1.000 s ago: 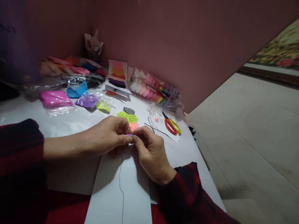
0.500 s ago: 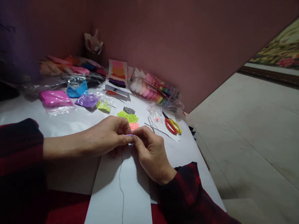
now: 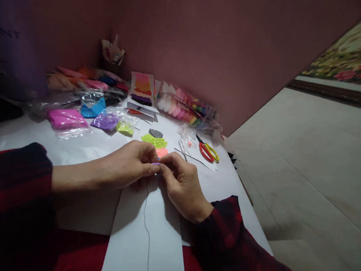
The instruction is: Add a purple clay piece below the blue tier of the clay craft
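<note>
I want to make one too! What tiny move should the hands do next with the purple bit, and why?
Probably press the purple bit down onto the paper at the top of the dark line. The left hand and right hand pinch it right above that line's end, and a green piece lies flat nearby.

Small purple piece (image 3: 156,164): pinched between your left hand (image 3: 129,165) and right hand (image 3: 183,187), mostly hidden. Thin dark thread (image 3: 145,204) trails from beneath toward you, slack, gently curved across white sheet (image 3: 163,244).

sleeves (image 3: 10,178): red-and-black plaid, long | forearms bare | no gloves, rings
</note>
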A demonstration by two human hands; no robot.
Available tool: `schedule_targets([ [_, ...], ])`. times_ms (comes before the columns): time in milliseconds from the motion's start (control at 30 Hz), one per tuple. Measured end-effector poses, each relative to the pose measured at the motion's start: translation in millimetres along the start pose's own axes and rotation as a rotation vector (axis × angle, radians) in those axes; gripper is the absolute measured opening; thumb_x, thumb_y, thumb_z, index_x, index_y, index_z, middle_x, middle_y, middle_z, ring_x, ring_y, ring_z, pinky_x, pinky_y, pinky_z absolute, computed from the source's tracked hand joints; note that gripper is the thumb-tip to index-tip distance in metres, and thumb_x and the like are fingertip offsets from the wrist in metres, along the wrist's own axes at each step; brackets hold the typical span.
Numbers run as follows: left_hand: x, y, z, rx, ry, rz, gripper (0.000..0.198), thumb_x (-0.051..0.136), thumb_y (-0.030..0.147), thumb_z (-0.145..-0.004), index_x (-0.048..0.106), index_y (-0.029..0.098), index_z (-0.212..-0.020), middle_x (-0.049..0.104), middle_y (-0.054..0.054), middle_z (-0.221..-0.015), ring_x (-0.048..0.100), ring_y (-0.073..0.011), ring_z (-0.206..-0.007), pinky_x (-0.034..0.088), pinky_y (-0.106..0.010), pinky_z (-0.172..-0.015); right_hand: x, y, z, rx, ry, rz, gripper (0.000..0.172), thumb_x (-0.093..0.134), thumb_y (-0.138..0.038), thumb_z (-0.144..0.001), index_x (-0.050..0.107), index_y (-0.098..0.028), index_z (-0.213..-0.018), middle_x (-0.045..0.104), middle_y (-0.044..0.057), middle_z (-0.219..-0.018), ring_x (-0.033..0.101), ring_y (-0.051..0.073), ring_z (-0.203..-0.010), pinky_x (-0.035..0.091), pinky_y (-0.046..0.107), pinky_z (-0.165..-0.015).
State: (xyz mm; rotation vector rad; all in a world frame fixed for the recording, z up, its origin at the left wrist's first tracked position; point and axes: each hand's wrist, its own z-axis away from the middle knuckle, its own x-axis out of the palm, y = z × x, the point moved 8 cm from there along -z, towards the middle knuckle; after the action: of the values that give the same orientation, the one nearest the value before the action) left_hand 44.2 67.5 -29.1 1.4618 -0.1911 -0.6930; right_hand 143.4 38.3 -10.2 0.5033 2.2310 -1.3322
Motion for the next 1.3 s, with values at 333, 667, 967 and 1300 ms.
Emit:
schedule_targets([
  [333, 0.1, -0.2, 1.0, -0.001, 0.000, 0.015, 0.017, 0.061, 0.022, -0.074, 0.046, 0.021, -0.067, 0.053, 0.006, -0.047, 0.053, -0.0122, -0.041, 0.041, -0.023, -0.042, 0.3, -0.2, 0.8, -0.011, -0.005, 0.014, 0.008, 0.051, -0.014, -0.087, 0.056, -0.019, -0.082, 0.055, -0.002, -0.066, 0.049, 0.012, -0.058, 0.041, 0.025, -0.054],
  [667, 0.1, -0.4, 0.2, 0.018, -0.007, -0.011, 0.016, 0.061, 0.025, -0.074, 0.047, 0.021, -0.069, 0.054, 0.005, -0.049, 0.054, -0.0129, -0.043, 0.041, -0.023, -0.043, 0.3, 0.4, 0.9, -0.007, -0.010, 0.017, 0.008, 0.051, -0.015, -0.087, 0.056, -0.018, -0.082, 0.055, -0.002, -0.067, 0.049, 0.012, -0.059, 0.041, 0.025, -0.055],
  [967, 0.9, 0.5, 0.4, 0.027, -0.014, -0.028, 0.016, 0.060, 0.025, -0.074, 0.045, 0.021, -0.067, 0.053, 0.006, -0.049, 0.053, -0.0133, -0.043, 0.041, -0.024, -0.042, 0.6, -1.0, 0.7, -0.023, -0.006, 0.030, 0.009, 0.050, -0.014, -0.087, 0.056, -0.018, -0.081, 0.056, -0.001, -0.069, 0.049, 0.012, -0.060, 0.041, 0.025, -0.055],
  [1300, 0.8, 1.5, 2.0, 0.034, -0.016, -0.037, 0.017, 0.059, 0.025, -0.075, 0.044, 0.021, -0.068, 0.052, 0.006, -0.050, 0.053, -0.0130, -0.044, 0.040, -0.024, -0.043, 0.1, -1.6, 0.4, -0.011, -0.009, 0.025, 0.010, 0.051, -0.012, -0.086, 0.056, -0.018, -0.080, 0.055, -0.002, -0.066, 0.049, 0.012, -0.059, 0.040, 0.025, -0.055],
])
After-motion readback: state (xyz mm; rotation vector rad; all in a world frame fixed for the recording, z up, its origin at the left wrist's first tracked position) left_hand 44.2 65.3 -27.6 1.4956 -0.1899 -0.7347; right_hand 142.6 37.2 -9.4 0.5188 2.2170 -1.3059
